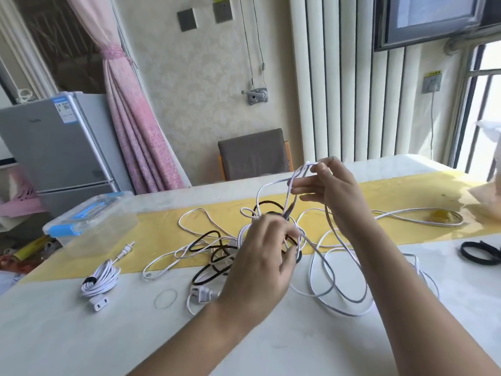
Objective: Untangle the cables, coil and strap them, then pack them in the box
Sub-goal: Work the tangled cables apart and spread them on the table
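White cable [298, 175] loop pinched between right hand [334, 194] fingertips; tangle [217, 249] (black and white strands) gripped inside curled left hand [264, 256] fingers.

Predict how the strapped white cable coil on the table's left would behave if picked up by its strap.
The coiled white cable would probably lift as one bundle, since a black strap binds its loops. Its loose plug end sticks out beyond the strap, so it would likely dangle and swing.

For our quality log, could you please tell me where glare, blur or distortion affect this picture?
Head view: the window at right is blown out; glare sheens the yellow runner near it; wide-angle tilts the fridge; the right hand and white cable look sharp.
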`<move>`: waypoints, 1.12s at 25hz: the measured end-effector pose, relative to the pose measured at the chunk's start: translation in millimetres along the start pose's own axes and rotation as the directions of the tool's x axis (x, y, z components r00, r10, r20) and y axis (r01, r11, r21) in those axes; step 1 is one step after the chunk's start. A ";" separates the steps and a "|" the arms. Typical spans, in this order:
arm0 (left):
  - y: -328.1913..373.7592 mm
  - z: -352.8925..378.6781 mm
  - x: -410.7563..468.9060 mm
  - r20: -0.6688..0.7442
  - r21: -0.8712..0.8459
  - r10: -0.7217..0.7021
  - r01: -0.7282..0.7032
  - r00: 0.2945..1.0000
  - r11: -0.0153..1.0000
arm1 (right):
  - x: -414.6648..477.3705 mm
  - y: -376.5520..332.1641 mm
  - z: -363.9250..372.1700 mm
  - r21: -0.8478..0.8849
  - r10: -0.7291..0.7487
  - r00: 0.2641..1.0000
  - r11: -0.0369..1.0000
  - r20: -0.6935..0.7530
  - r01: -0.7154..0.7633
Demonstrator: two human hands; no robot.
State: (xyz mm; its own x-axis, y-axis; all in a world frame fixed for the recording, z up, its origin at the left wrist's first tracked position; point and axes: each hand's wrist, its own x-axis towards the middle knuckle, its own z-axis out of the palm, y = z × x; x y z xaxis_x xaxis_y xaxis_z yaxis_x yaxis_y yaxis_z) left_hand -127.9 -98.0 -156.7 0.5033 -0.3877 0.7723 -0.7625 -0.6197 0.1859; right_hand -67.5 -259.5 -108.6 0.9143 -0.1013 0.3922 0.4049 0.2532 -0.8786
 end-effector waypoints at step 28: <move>-107.7 -24.8 37.8 0.190 0.346 -0.540 0.459 0.820 0.818 | 11.8 40.4 -8.1 -0.860 -0.196 0.976 0.478 0.095 0.179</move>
State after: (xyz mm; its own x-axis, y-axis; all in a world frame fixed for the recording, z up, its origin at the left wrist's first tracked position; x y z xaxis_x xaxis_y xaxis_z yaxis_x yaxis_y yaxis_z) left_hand -36.8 -29.0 -132.5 0.9018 -0.1127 0.4172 -0.2523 -0.9210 0.2967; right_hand -40.2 -258.3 -141.7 0.8120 -0.0573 0.5808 0.3663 -0.7248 -0.5835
